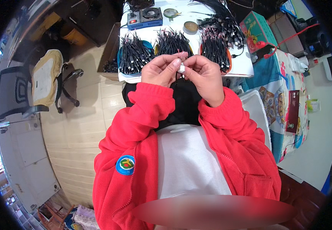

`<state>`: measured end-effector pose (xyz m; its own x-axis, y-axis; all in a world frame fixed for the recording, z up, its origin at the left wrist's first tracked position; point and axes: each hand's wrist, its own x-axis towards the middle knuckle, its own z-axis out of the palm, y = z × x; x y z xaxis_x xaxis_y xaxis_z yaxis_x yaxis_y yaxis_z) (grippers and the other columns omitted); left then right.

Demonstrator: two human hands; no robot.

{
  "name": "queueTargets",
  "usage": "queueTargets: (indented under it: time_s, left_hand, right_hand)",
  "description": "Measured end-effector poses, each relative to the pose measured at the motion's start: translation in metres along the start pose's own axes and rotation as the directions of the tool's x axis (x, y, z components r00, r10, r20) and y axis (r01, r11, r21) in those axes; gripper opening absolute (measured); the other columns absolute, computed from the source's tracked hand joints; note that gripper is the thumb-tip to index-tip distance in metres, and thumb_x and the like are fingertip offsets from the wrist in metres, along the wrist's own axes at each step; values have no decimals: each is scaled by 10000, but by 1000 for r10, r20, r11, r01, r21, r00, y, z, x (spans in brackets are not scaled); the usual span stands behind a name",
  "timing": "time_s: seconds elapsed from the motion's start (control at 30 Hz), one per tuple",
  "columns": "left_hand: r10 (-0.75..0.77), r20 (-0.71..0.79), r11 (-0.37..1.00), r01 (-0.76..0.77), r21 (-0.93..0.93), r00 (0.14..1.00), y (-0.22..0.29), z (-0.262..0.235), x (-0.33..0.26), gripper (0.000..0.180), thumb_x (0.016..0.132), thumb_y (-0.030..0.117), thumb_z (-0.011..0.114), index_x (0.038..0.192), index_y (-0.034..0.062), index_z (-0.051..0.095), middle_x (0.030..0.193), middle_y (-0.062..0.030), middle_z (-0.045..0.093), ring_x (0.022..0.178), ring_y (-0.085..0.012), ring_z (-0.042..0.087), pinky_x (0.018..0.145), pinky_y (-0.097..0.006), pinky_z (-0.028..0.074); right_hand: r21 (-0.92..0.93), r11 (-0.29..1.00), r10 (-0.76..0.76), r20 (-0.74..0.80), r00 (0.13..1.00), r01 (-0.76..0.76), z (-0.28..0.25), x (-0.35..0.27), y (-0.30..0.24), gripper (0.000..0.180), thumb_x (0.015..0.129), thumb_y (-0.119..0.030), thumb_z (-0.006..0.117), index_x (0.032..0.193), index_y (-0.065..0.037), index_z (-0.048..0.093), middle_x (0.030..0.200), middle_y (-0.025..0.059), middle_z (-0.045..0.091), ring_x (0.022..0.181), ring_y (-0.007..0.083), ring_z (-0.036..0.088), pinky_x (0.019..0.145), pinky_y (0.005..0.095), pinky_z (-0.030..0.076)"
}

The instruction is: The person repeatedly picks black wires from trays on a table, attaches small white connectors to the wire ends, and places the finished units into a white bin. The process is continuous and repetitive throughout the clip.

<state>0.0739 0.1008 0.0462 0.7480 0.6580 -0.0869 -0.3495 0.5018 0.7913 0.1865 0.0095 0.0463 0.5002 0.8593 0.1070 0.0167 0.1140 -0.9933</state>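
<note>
My left hand (159,71) and my right hand (205,78) meet in front of me at the near edge of the white table. Between their fingertips they pinch a small white cable connector (181,69). Thin pinkish wire ends stick up just above the fingers; the rest of that cable is mostly hidden. Behind the hands lie three bundles of short black cables: a left one (132,53), a middle one (172,43) and a right one (214,48). Pinkish wire ends and pale connectors show on them.
A blue soldering-type station (146,19), a round tin (191,27) and a small dish (170,13) stand toward the back of the table (242,68). More black cables (227,28) heap at the back right. A cardboard box (108,50) adjoins the left side, and an office chair (45,78) stands farther left.
</note>
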Motion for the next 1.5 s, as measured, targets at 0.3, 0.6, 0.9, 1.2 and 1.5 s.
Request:
queueTargets:
  time_s: [0.3,0.6,0.9,1.2,1.5]
  left_hand:
    - [98,12,992,-99,78,995,-13,-1,10,138,888,30,573,992,-59,590,934,-129,651,800,-160,630,717,-259,526]
    - [74,52,975,-83,205,996,-15,-7,9,111,898,39,559,969,-40,591,803,-88,641,641,-104,574,580,-212,464]
    - [35,180,985,-4,-172,983,-16,-13,5,103,901,36,536,964,-30,585,778,-112,631,582,-119,534,520,-213,417]
    - [-168,285,961,221,-166,944,-9,-24,6,139,885,73,557,943,-45,600,738,-127,613,511,-98,435,465,-212,327]
    - [-198,342,973,227,-45,919,-2,-25,6,163,890,103,537,937,-39,602,710,-116,598,469,-70,371,446,-205,305]
  right_hand:
    - [187,981,-46,-18,999,49,-18,6,-9,133,847,-34,635,958,30,599,878,66,646,764,107,613,702,227,494]
    - [-278,915,-302,8,953,292,-9,14,-12,105,839,-11,633,924,40,601,819,42,605,723,85,583,614,203,460]
    - [460,881,72,103,992,-111,-7,10,-4,105,872,-70,607,948,1,591,839,66,622,700,127,586,670,245,477]
    - [164,980,-141,156,978,116,-18,9,-1,120,864,-45,611,958,25,585,836,68,622,760,129,606,704,243,481]
    - [374,921,27,212,977,-107,-21,9,-1,148,848,-56,639,961,31,599,842,60,631,769,112,609,744,239,486]
